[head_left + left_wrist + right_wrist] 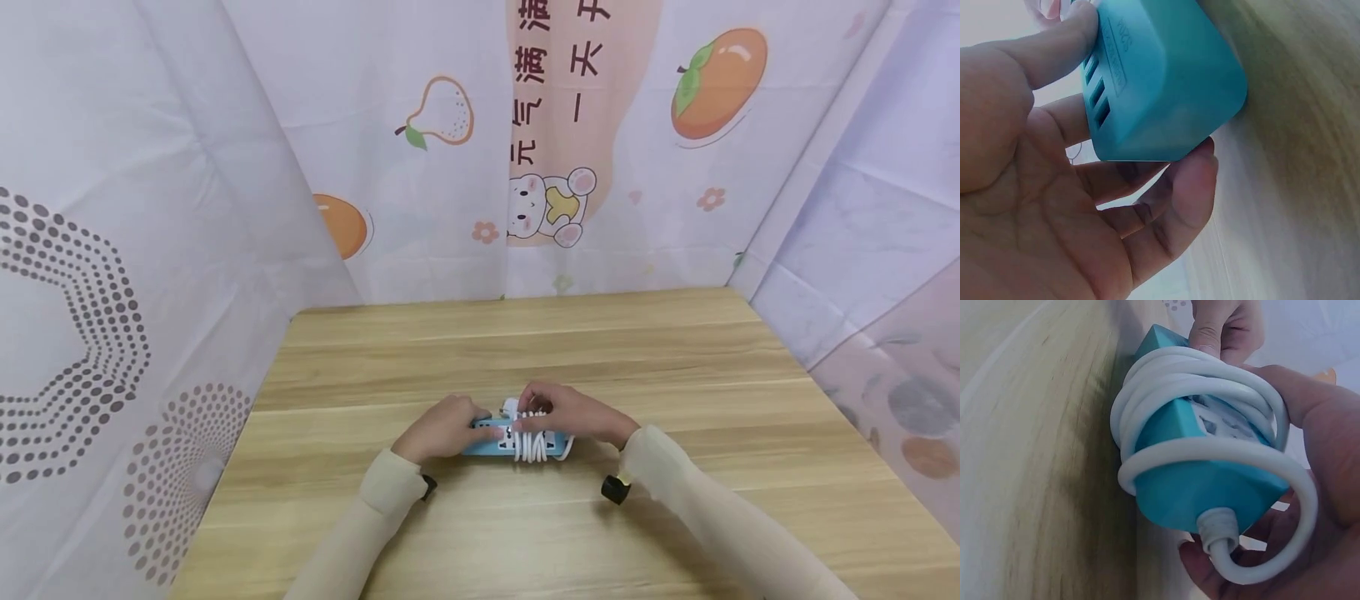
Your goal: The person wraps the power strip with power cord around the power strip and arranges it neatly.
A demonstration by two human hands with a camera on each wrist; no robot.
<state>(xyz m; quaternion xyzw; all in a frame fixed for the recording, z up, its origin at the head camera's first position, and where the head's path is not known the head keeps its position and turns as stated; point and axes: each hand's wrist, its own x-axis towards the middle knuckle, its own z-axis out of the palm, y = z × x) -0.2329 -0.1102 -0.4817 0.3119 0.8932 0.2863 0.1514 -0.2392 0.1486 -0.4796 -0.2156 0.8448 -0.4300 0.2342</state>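
A blue power strip [483, 447] with white sockets lies across the middle of the wooden table. Its white cord [531, 448] is wound in several turns round the right part, and a white plug [511, 407] shows at the far side. My left hand [444, 429] grips the left end, thumb on the top face and fingers curled round the far side and end [1166, 112]. With my right hand [573, 412] I hold the wrapped part, thumb over the coils. In the right wrist view a loop of cord [1310, 506] bows out from the strip's end.
The wooden table [525, 350] extends round the strip on all sides. A printed curtain [450, 208] hangs behind its far edge, with more cloth at left and right. A black wrist device [616, 489] sits below the right sleeve.
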